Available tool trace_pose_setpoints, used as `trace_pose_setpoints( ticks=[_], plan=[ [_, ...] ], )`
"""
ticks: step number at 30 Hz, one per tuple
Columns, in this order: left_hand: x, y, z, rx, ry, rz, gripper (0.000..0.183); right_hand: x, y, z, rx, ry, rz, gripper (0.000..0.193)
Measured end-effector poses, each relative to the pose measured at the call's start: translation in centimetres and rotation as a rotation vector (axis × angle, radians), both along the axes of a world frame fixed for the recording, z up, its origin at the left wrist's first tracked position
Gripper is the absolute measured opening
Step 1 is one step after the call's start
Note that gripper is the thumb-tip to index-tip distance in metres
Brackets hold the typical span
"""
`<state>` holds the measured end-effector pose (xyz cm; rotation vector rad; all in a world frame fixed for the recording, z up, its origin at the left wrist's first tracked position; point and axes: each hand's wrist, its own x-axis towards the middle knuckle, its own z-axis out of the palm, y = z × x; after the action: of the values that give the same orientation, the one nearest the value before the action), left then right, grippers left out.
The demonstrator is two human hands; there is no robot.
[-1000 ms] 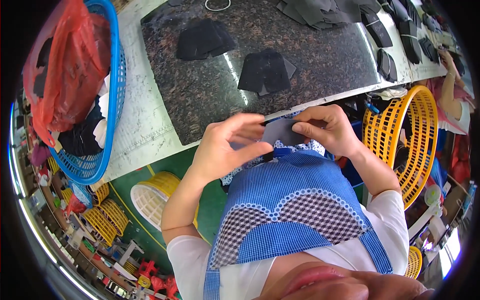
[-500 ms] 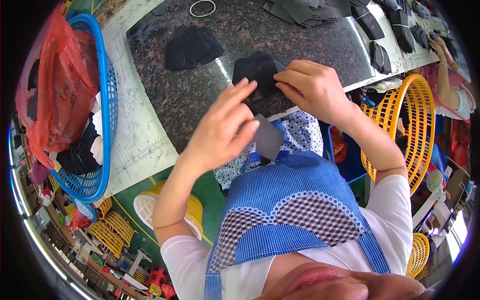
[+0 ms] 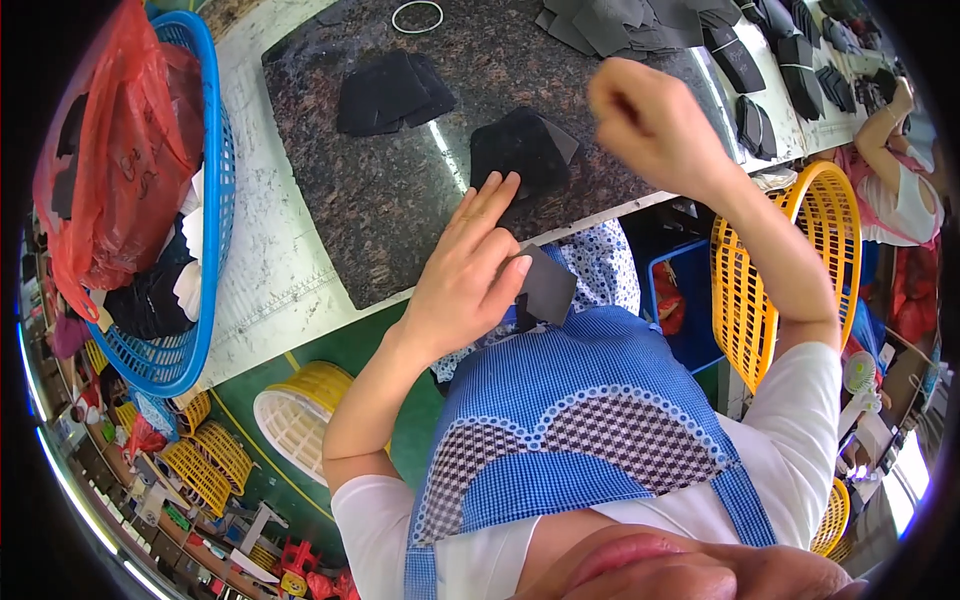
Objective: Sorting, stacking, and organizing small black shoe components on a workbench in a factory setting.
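On the dark speckled stone slab (image 3: 330, 215), a small stack of black flat pieces (image 3: 515, 150) lies in front of me, a dark grey corner showing at its right side. My left hand (image 3: 468, 275) rests its stretched first two fingertips on the stack's near edge. Below its thumb, a dark grey flat piece (image 3: 548, 287) sticks out from that hand over the table edge. My right hand (image 3: 655, 130), smeared by motion, is raised right of the stack with its fingers curled. Whether anything is in it is hidden. Beyond it lies a loose pile of dark grey pieces (image 3: 625, 25).
Left of the stack lie more black pieces (image 3: 392, 95) and a white ring (image 3: 417, 16). Banded bundles (image 3: 735, 58) line the right. A blue basket (image 3: 210, 220) with a red bag (image 3: 135, 180) stands left. A yellow basket (image 3: 745, 290) is beside my right arm; another person's arm (image 3: 880, 130) is beyond.
My right hand has let go of the stack's right side and moved up and right toward the grey pile. The left hand has slid slightly nearer me, still with the grey piece.
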<state>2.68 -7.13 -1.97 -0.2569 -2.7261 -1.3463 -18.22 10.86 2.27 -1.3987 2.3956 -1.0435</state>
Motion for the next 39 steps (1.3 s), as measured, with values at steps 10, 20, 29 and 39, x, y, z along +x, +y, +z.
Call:
trace_pose_setpoints(
  ticks=[10,20,29,39],
  plan=[
    [1.6,0.0,1.5,0.3,0.013,0.317,0.013,7.7,6.2,-2.1,0.183,-0.88,0.199,0.034],
    [-4.3,-1.7,2.3,0.471,-0.394,0.46,0.026,2.9,-0.4,-0.7,0.154,-0.809,-0.101,0.028],
    [-5.1,-2.1,1.2,0.401,-0.522,0.453,0.027,2.7,-1.0,-1.8,0.249,-0.742,-0.153,0.03],
    [-4.0,1.6,-1.2,-0.427,0.042,0.009,0.102,1.1,-1.0,-1.8,0.266,-0.324,-0.056,0.032]
  ],
)
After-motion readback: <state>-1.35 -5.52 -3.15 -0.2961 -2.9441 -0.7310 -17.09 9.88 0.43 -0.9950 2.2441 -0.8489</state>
